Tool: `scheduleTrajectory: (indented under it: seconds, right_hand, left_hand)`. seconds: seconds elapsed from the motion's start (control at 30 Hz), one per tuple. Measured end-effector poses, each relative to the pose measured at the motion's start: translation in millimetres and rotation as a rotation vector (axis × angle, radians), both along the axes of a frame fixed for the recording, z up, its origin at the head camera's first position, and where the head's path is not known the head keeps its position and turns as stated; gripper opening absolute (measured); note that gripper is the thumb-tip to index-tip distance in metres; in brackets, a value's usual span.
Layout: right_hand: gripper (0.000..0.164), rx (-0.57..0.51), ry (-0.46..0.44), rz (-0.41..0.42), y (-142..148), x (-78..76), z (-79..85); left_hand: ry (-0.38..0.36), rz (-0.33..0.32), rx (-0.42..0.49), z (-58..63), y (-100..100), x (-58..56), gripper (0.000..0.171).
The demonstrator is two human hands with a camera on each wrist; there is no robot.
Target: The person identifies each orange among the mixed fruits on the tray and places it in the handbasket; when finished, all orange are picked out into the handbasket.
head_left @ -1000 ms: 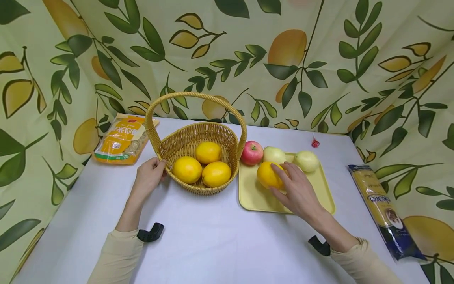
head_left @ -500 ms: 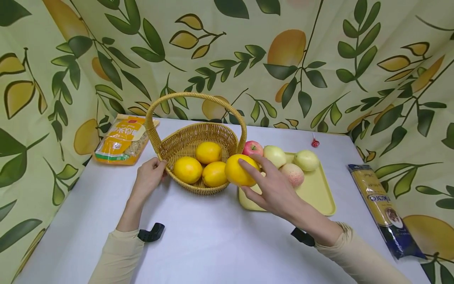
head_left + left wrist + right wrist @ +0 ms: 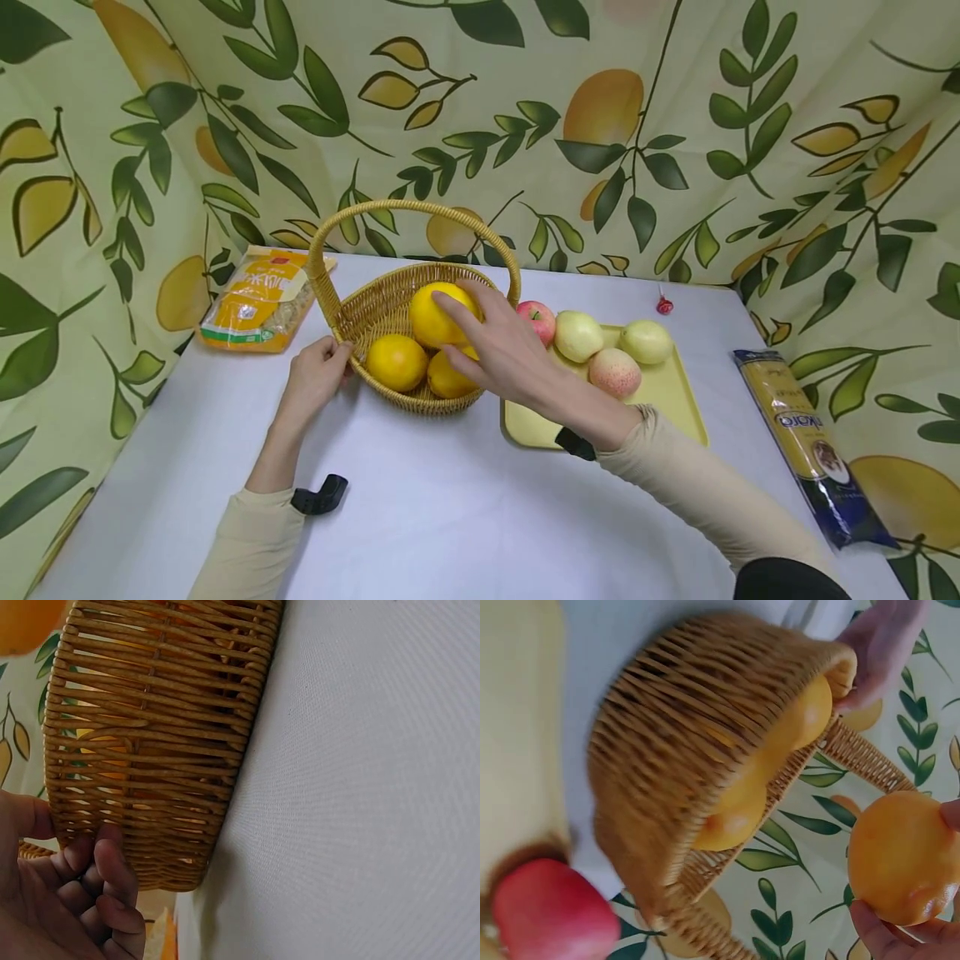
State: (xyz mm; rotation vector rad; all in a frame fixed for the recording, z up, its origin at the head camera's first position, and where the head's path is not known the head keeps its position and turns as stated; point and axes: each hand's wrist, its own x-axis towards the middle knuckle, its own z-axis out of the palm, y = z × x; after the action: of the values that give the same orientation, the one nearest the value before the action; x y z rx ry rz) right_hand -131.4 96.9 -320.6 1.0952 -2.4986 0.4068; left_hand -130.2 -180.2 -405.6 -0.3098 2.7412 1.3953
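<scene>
My right hand (image 3: 498, 346) holds a smooth yellow-orange citrus fruit (image 3: 429, 321) between thumb and fingers, above the wicker basket (image 3: 378, 404). In the right wrist view the held fruit (image 3: 900, 859) is beside the basket's tall arched handle. Inside the basket lie more such fruits, one at the left (image 3: 395, 363) and another at the right (image 3: 447, 377), partly behind my fingers. The held fruit and hand hide the basket's back middle. My left hand (image 3: 318, 371) pinches the basket's left rim, thumb on one side and curled fingers against the weave (image 3: 142, 772).
Right of the basket, a pale yellow tray (image 3: 678, 417) bears a pinkish peach (image 3: 615, 372) and pale green fruits (image 3: 647, 342). A red apple (image 3: 537, 322) sits by its back left. An orange food bag (image 3: 255, 300), a red lollipop (image 3: 664, 305) and a blue-and-gold packet (image 3: 813, 450) lie farther out.
My right hand has lifted the citrus fruit from the tray and carried it left over the basket, uncovering the peach. My left hand stays at the rim.
</scene>
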Motion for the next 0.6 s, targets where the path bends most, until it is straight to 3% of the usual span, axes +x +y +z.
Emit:
scheduleTrajectory:
  seconds: [0.27, 0.6]
  right_hand:
    - [0.054, 0.060, 0.009, -0.044, -41, -28.5, 5.1]
    - [0.052, 0.153, -0.047, -0.075, -75, -54.2, 4.0]
  left_hand:
    - [-0.018, -0.006, -0.004, -1.1, 1, -1.1, 0.036]
    - [-0.029, 0.000, 0.002, -2.3, -1, -0.2, 0.036]
